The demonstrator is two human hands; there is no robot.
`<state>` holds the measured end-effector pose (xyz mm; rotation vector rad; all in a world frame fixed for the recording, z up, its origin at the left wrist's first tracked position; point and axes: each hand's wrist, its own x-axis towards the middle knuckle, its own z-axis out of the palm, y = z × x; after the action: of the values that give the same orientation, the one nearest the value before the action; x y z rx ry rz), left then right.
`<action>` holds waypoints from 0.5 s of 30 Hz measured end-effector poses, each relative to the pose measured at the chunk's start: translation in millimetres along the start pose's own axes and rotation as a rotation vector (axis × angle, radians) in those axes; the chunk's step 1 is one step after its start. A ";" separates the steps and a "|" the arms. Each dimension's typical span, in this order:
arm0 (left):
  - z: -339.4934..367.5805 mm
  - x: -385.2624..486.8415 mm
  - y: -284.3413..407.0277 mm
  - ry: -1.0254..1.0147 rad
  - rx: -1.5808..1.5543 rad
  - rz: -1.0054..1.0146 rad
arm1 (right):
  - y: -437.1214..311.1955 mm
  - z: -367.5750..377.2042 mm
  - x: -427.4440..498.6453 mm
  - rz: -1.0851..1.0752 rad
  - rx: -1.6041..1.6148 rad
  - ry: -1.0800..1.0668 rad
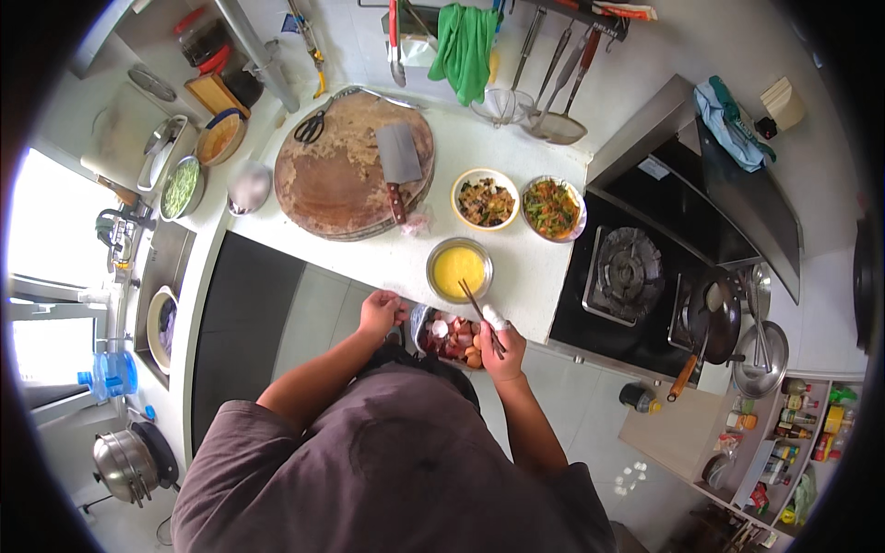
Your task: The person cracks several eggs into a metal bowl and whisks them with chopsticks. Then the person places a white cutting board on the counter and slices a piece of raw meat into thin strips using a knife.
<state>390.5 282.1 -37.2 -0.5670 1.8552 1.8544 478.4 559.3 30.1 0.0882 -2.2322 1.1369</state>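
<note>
My right hand (pixel 503 351) holds a pair of chopsticks (pixel 474 304), their tips over the beaten egg in a round metal bowl (pixel 433 285) at the counter's front edge. Something white is wrapped on one finger of that hand. Left of the bowl, my left hand (pixel 382 312) hovers near the counter edge with its fingers curled; whether it holds something small cannot be told. Between and below my hands stands a lined bin (pixel 420 332) with eggshells (pixel 462 336) in it. Behind the bowl are a bowl of cooked food (pixel 486 203) and a dish of cooked vegetables (pixel 551 209).
A cleaver (pixel 399 159) and black scissors (pixel 309 128) lie on a round wooden chopping block (pixel 325 186). On the right are a gas burner (pixel 628 273) and a wok (pixel 715 318) with a wooden handle. A bowl of shredded greens (pixel 181 190) stands near the sink at left.
</note>
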 end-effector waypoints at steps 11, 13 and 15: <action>14.7 7.4 14.2 -0.119 -0.058 -0.095 | -63.7 -44.1 11.5 -0.119 0.061 0.142; 11.2 6.3 11.0 -0.097 -0.027 -0.114 | -53.4 -34.3 6.2 -0.056 -0.026 0.129; 11.3 4.7 8.5 -0.118 0.024 -0.131 | -41.2 -25.8 -7.3 0.512 0.039 0.033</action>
<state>382.1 293.6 -32.9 -0.5454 1.7196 1.7401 510.6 551.3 66.4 -0.5096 -2.2654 1.4287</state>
